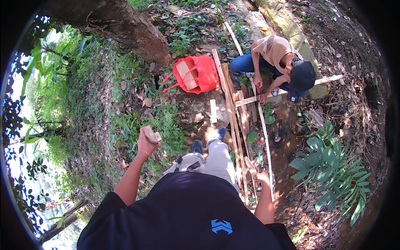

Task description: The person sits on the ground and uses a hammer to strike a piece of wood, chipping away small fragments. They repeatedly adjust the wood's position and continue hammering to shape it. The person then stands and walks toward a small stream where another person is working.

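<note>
My left hand (145,146) is raised at the left, its fingers closed around a short wood block (150,135) with a pale cut end. Low on the right, my right hand (262,178) is closed on a slim tool (259,159), green at its far end and dark nearer the fingers. What kind of tool it is cannot be made out. Beside that hand lies a wooden strip (251,165), and long wooden battens (228,93) stretch away from there. Whether my right hand touches the wood is unclear.
A person (278,58) in a dark cap crouches ahead right, holding a red-handled tool (258,88) at a crosswise batten (321,81). A red bag (207,71) holding wood or cardboard pieces stands ahead. A tree trunk (125,29), leafy plant (325,166) and short board (213,111) surround me.
</note>
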{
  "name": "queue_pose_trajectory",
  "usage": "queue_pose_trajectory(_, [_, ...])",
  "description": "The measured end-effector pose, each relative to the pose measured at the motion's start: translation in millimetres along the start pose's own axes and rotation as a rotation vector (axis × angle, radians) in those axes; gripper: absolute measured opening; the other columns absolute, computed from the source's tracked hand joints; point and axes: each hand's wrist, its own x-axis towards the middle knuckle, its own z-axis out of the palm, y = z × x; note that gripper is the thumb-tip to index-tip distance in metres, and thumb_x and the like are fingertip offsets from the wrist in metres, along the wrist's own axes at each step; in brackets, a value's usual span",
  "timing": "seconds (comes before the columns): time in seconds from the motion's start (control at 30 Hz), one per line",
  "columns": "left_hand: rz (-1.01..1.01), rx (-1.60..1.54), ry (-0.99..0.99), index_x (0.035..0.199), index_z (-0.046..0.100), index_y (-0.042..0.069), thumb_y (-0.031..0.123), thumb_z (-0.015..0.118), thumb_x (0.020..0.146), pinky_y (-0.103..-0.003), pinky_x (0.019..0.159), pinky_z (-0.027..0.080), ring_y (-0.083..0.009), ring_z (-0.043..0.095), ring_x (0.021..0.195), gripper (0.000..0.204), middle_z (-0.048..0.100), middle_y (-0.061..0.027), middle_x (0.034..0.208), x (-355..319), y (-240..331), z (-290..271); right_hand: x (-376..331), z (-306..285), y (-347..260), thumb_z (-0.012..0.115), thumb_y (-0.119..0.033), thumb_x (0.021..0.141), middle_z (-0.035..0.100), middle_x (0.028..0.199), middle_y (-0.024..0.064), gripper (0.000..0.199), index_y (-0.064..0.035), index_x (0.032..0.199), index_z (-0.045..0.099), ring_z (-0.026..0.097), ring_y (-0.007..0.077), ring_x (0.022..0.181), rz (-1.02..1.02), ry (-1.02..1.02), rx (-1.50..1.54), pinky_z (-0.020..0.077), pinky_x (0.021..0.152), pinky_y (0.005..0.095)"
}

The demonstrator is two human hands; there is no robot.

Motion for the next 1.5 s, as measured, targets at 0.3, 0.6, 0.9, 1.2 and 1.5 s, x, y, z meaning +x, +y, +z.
queue_pose_trajectory(0.3, [-0.036,-0.168,0.232,0.129,0.04,0.006,0.026,0.093,0.058,-0.043,0.088,0.051,-0.034,0.064,0.102,0.091,0.062,-0.0174,0.115,-3.9,27.1,8.7,18.2,-101.2,-49.5,0.068,-0.013,0.08,0.071,0.076,0.0202,0.02,0.0048,0.09,0.07,0.073,0.0239,0.069,-0.047,-0.092,-0.225,0.0563,0.063,0.0385])
queue_pose_trajectory(0.6, [-0.168,-0.115,0.162,0.131,0.037,0.007,0.03,0.092,0.055,-0.046,0.087,0.05,-0.0374,0.063,0.102,0.096,0.061,-0.0185,0.113,-25.3,60.3,32.9,6.4,-121.2,-62.2,0.067,-0.014,0.085,0.073,0.087,0.0194,0.029,0.0085,0.102,0.068,0.075,0.0259,0.073,0.053,-0.231,-0.284,0.0575,0.061,0.0393])
queue_pose_trajectory(0.9, [-0.035,-0.216,0.139,0.13,0.037,0.006,0.026,0.092,0.055,-0.043,0.089,0.05,-0.033,0.062,0.102,0.096,0.059,-0.0164,0.114,-5.2,94.5,27.6,39.8,-73.5,-4.5,0.069,-0.002,0.081,0.068,0.071,0.0185,0.013,0.0099,0.086,0.068,0.069,0.0245,0.061,0.087,-0.292,-0.146,0.052,0.049,0.0409])
queue_pose_trajectory(1.2, [0.046,-0.338,0.078,0.127,0.039,0.006,0.017,0.092,0.059,-0.037,0.089,0.051,-0.0223,0.059,0.099,0.086,0.057,-0.0109,0.111,28.6,110.0,22.7,15.7,-40.0,16.5,0.073,0.0,0.079,0.068,0.073,0.0214,0.015,0.0121,0.081,0.064,0.07,0.0264,0.058,0.17,-0.205,0.217,0.0508,0.042,0.0387])
queue_pose_trajectory(1.5, [0.017,-0.354,0.082,0.13,0.035,0.003,0.013,0.093,0.061,-0.037,0.093,0.051,-0.0222,0.06,0.105,0.091,0.057,-0.0128,0.117,19.4,107.3,37.1,2.5,-76.1,-20.6,0.07,0.003,0.08,0.071,0.086,0.0197,0.032,0.0091,0.111,0.066,0.072,0.0253,0.071,0.175,-0.421,0.099,0.0567,0.052,0.0388])
